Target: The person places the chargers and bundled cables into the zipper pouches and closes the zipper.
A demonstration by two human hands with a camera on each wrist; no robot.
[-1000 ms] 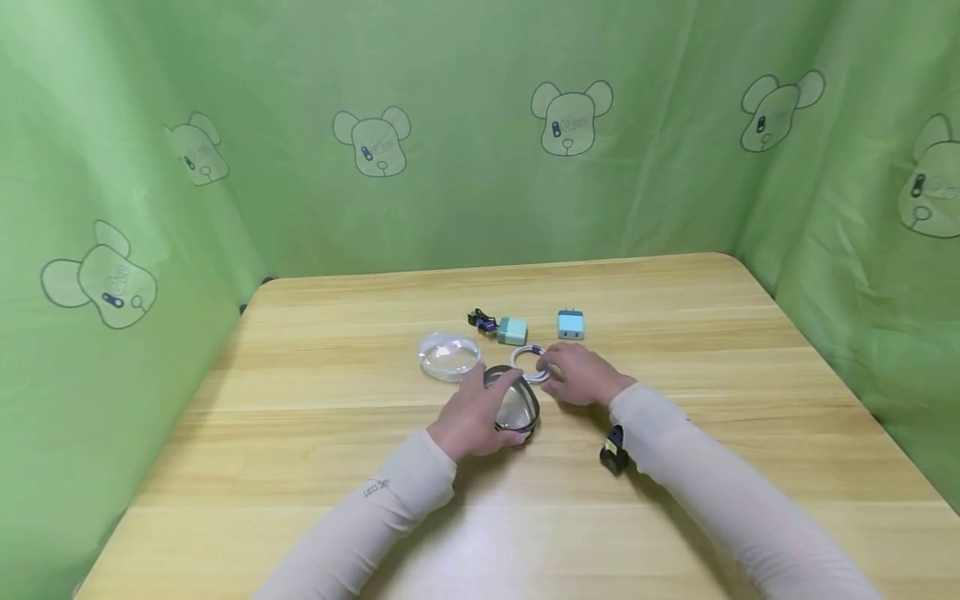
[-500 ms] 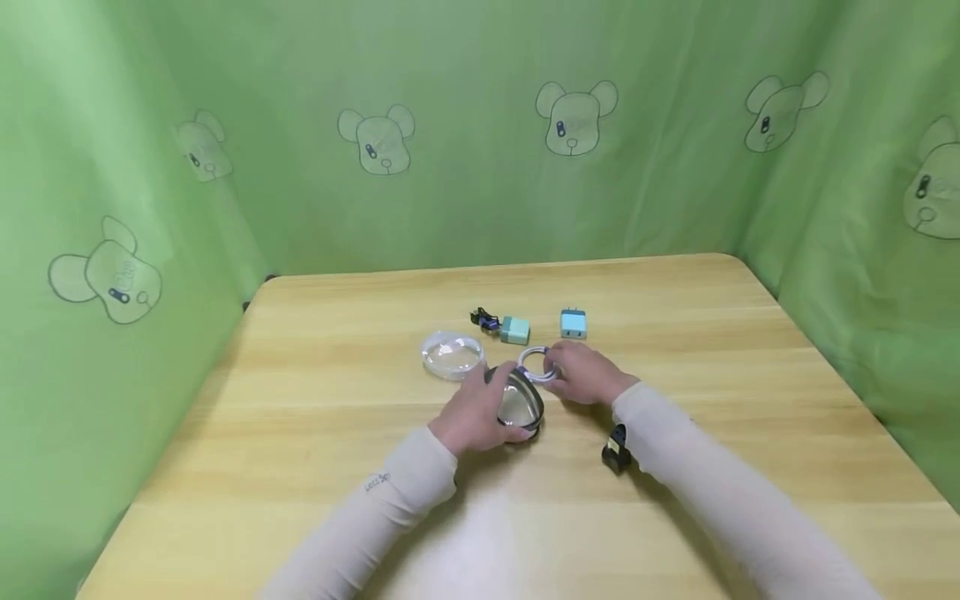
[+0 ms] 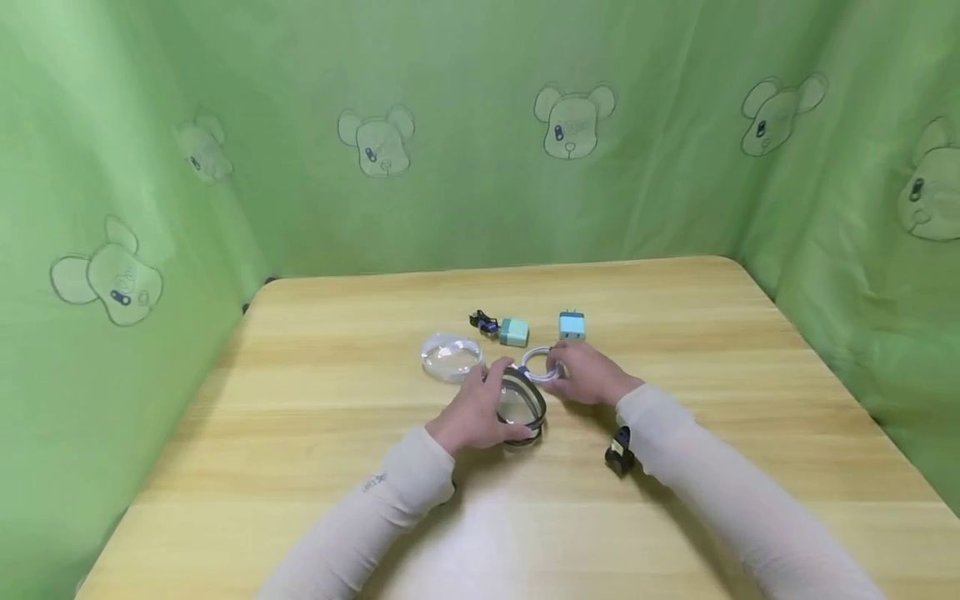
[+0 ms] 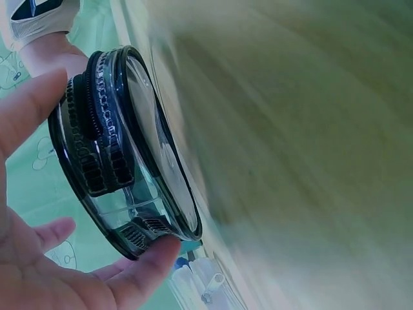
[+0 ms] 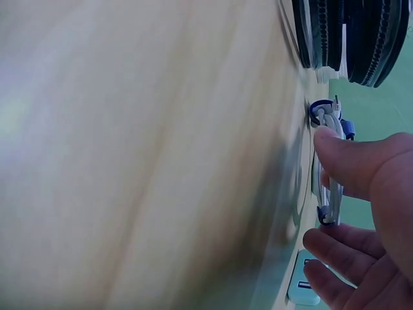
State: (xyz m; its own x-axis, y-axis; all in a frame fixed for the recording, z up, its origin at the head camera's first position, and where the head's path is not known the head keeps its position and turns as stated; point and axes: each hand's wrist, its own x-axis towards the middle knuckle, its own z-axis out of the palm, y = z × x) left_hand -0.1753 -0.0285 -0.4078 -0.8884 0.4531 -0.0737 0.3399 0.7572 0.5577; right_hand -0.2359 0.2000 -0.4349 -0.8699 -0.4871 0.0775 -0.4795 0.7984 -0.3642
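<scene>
My left hand (image 3: 472,417) holds a small clear zip pouch (image 3: 516,408) with black trim, thumb and fingers on opposite sides of it. In the left wrist view the black zip teeth of the pouch (image 4: 97,142) run along its side, and a fingertip presses its lower end. Just to the right, my right hand (image 3: 590,375) pinches a coiled white cable (image 3: 538,380) with dark blue ties. The right wrist view shows the thumb across the white cable coil (image 5: 335,200), which stands beside the pouch's parted black rims (image 5: 322,32). Its far fingers are partly hidden.
Behind the hands lie a teal charger (image 3: 513,332), a bundled black cable (image 3: 485,323) and a light blue charger (image 3: 572,326) with prongs pointing away. A clear round case (image 3: 442,368) sits left of the pouch. Green curtains (image 3: 465,208) enclose the wooden table (image 3: 337,467).
My right hand has taken hold of the cable coil and shifted it slightly right. The pouch in my left hand has moved a little right, and its rims stand wider apart.
</scene>
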